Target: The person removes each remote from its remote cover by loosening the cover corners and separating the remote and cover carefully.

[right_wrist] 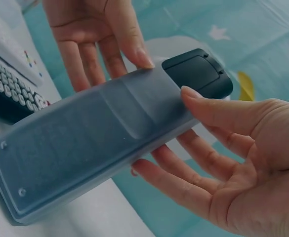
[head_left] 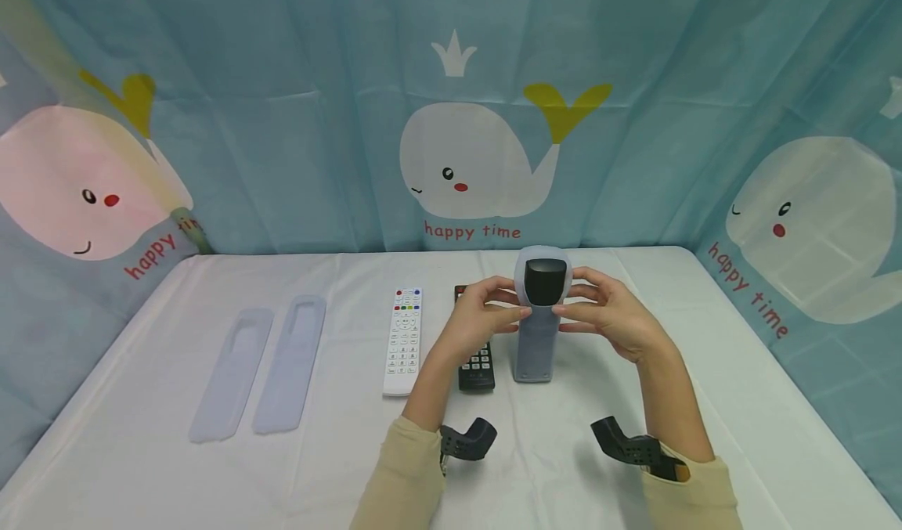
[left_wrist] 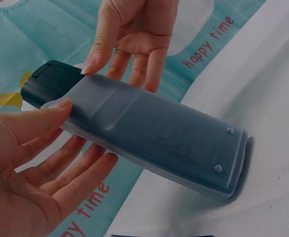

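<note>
Two hands, left (head_left: 486, 311) and right (head_left: 611, 315), pinched the sleeved remote (head_left: 537, 319) between thumbs and straight fingers, its lower end resting on the table (head_left: 564, 467); black remote (head_left: 478, 365) just left.

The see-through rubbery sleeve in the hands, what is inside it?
A black remote control sits inside the translucent silicone sleeve. Only its top end pokes out bare; the rest shows as a dark shape, and its buttons face away, unseen.

Whale-print curtain (head_left: 282, 123) behind white table (head_left: 634, 467)
</note>
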Demonstrator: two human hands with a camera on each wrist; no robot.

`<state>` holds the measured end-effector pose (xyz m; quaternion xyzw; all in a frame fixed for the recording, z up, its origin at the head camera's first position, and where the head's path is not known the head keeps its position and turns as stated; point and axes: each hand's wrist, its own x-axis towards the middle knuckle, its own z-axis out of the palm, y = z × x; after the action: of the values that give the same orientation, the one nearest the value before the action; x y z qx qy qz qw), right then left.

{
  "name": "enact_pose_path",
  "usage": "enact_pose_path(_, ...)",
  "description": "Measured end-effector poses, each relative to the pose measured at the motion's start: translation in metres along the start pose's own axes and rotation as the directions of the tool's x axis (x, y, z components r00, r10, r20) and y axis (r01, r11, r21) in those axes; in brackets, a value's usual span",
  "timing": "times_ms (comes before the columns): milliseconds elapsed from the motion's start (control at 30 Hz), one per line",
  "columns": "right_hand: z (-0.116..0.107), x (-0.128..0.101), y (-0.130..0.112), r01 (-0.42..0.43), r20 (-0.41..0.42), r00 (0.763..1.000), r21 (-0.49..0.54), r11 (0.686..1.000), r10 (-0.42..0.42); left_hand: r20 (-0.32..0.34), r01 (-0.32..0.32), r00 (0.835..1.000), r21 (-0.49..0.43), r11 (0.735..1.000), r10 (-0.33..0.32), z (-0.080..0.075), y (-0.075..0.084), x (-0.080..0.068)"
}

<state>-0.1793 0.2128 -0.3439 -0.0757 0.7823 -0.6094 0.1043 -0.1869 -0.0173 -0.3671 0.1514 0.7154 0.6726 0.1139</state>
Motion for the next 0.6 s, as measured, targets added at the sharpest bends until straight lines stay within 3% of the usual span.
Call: enact_pose_path(600,0.003,0.003,0.004,0.038,-0.033,0.999,0.007,0.999,-0.037,-0.022,0.093,0.996,0.089,0.992,-0.091,0.004,-0.011,0.003)
